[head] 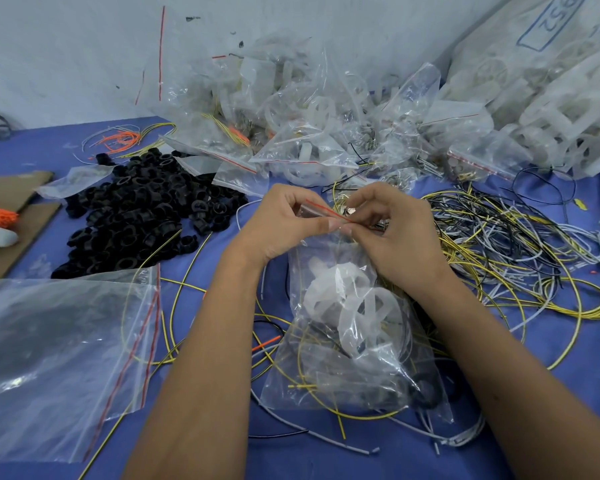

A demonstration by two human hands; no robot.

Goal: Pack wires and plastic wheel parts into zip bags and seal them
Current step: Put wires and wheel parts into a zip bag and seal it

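A clear zip bag (352,344) hangs over the blue table, holding white plastic wheel parts (343,299) and yellow and black wires. Its red-lined zip strip (326,211) is at the top. My left hand (288,223) pinches the strip from the left between thumb and fingers. My right hand (388,230) pinches it from the right, thumb tips nearly meeting. The bag's lower end rests among loose wires on the table.
A heap of black plastic rings (136,213) lies left of my hands. Empty zip bags (59,358) lie at the near left. Tangled yellow, white and black wires (520,251) spread on the right. Packed bags (309,126) pile up at the back; cardboard (11,216) lies far left.
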